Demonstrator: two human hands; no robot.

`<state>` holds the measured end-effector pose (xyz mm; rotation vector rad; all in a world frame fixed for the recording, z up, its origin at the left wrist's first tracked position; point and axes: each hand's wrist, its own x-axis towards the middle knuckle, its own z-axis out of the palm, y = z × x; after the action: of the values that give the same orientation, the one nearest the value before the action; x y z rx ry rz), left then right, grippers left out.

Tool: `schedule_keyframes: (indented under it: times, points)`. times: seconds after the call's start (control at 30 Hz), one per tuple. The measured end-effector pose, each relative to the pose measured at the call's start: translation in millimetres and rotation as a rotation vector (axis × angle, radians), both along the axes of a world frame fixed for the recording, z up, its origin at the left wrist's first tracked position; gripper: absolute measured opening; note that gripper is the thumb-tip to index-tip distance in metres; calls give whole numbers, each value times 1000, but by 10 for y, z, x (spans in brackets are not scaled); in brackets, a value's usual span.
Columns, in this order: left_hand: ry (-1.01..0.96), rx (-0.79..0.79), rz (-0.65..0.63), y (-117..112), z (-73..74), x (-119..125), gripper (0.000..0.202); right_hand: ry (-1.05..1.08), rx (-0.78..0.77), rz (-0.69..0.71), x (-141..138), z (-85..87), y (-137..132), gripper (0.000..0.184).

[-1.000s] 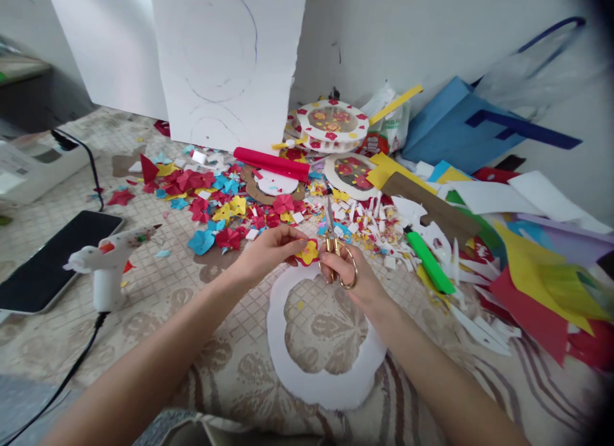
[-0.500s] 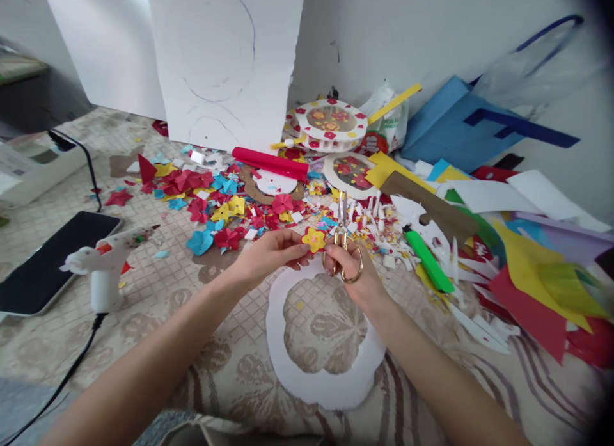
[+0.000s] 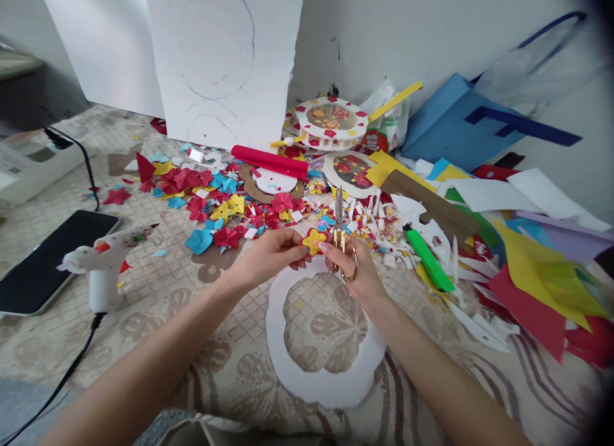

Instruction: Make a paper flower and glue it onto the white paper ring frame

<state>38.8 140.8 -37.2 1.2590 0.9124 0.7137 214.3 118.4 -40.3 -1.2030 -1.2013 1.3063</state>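
My left hand (image 3: 275,252) pinches a small paper flower (image 3: 314,241), yellow on top of red, by its left side. In my right hand (image 3: 357,267) is a pair of gold-handled scissors (image 3: 339,225), blades pointing away from me toward the back of the table. The right fingertips meet the flower's right edge. Below both hands a white scalloped ring (image 3: 278,343) lies flat on the patterned tablecloth (image 3: 230,375).
A white glue gun (image 3: 103,267) stands at left beside a black phone (image 3: 57,257). Red, blue and yellow paper flowers (image 3: 192,177) and scraps cover the back. A green utility knife (image 3: 429,260) and coloured sheets (image 3: 532,311) lie right. White boards (image 3: 220,68) lean behind.
The scissors in my right hand have tilted slightly, and the right fingertips have shifted a little left onto the flower's edge. My left hand stays nearly where it was.
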Motion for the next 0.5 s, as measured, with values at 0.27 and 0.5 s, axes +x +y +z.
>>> schedule_keyframes:
  times: [0.27,0.5]
  points:
    - [-13,-73,-23,-11,41,2,11,49,0,40,46,-72,-5,24]
    - [-15,-161,-42,-23,73,7,10,78,-9,48,64,-73,24,18]
